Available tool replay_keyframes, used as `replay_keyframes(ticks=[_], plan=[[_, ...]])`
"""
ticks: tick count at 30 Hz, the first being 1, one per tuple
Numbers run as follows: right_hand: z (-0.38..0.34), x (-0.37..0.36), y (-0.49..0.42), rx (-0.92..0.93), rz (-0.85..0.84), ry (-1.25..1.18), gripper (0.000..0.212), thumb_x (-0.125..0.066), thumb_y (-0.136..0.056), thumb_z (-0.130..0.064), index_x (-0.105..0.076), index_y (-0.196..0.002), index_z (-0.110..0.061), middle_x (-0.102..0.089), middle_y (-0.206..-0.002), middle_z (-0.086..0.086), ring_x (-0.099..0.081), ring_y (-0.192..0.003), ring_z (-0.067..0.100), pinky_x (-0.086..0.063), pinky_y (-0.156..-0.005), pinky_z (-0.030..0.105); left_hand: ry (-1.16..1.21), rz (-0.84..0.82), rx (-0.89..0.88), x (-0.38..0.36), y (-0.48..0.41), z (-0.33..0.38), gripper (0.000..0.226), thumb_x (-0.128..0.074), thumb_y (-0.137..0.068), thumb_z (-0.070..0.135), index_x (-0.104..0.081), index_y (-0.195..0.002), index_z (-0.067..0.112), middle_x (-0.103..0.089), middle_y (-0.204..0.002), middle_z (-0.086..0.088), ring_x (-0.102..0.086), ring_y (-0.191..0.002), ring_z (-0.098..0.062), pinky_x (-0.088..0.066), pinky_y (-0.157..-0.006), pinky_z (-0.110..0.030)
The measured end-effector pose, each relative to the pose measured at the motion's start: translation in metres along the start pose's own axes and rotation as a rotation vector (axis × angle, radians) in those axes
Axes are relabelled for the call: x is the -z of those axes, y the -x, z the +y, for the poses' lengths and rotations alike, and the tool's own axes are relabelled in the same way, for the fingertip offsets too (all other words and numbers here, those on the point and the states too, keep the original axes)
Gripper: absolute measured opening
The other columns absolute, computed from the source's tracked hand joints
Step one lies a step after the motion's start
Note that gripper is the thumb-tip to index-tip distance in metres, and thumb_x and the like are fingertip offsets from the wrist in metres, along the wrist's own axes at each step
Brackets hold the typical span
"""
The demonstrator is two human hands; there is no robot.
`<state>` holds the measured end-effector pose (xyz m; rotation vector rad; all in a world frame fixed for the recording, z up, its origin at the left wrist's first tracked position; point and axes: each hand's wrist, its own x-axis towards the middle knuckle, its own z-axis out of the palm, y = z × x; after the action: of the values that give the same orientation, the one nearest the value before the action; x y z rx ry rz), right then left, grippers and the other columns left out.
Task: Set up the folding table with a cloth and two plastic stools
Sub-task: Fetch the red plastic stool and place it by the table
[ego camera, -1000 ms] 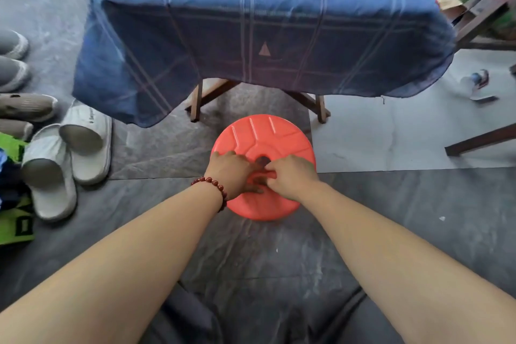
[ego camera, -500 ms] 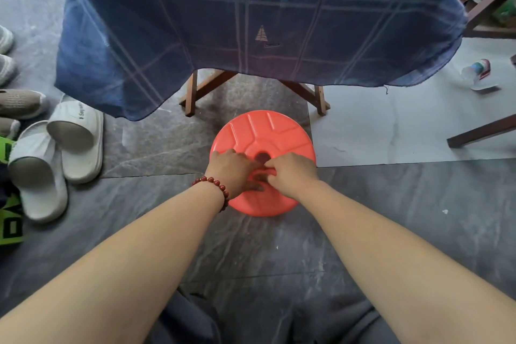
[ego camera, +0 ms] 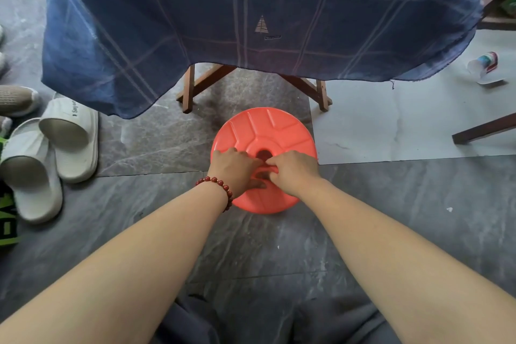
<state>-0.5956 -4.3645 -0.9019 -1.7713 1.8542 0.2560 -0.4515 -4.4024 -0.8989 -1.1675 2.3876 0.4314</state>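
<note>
1. Locate the stool (ego camera: 262, 131). It sits on the floor (ego camera: 391, 204) just in front of the table (ego camera: 190, 89), near the wooden legs (ego camera: 322, 93) and clear of them. From above only the round red seat shows, so it cannot be told whether the stool is a collapsed type or stands at full height.
2. Check the cloth (ego camera: 251, 8). It already covers the table top and hangs down the near side, and its hem does not touch the stool.
3. Confirm the hold. The left hand (ego camera: 233, 169) and the right hand (ego camera: 293, 172) both lie on the near half of the seat. Their fingers curl tightly into the centre opening and appear to grip the thin bar (ego camera: 266, 167) across it. This is a narrow, closed hold, not a flat palm.
4. The step in hand is probably opening or positioning this stool by its centre grip.
5. Apply force evenly through both hands, directly over the centre opening. An off-centre pull is likely to tilt the light plastic seat.
6. Keep the seat level and the forearms symmetrical.
7. Keep the stool short of the cloth hem, since a snag could drag the cloth off the table.
8. Note the slippers (ego camera: 69, 134) to the left and the cup (ego camera: 485, 67) lying to the right. Both are well apart from the stool.
9. No second stool is in view, so that part of the task appears to remain.
</note>
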Motion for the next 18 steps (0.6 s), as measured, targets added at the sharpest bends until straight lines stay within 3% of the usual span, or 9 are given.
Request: replay_keyframes(ticks=[10,18], plan=[[0.004,-0.006,-0.012,0.008,-0.002,-0.003,0.026,-0.047,-0.092,-0.045,-0.065,-0.107,-0.033,-0.066,-0.108,0.003,-0.059,-0.105,0.028,-0.035,-0.067,0.028,0.014,0.002,0.018,-0.01,-0.013,-0.001,0.052,-0.045,-0.084,0.068,-0.048,-0.127,0.04,-0.06,-0.121,0.006,-0.052,-0.115,-0.025,-0.039,-0.088,-0.038],[0.006,-0.007,-0.012,-0.009,-0.036,-0.034,0.033,-0.046,-0.093,-0.047,-0.061,-0.12,-0.036,-0.064,-0.117,0.003,-0.057,-0.111,0.026,-0.043,-0.078,0.033,0.074,0.012,0.03,-0.014,-0.014,-0.003,0.053,-0.047,-0.083,0.067,-0.049,-0.127,0.039,-0.06,-0.121,0.006,-0.051,-0.115,-0.024,-0.039,-0.089,-0.037]])
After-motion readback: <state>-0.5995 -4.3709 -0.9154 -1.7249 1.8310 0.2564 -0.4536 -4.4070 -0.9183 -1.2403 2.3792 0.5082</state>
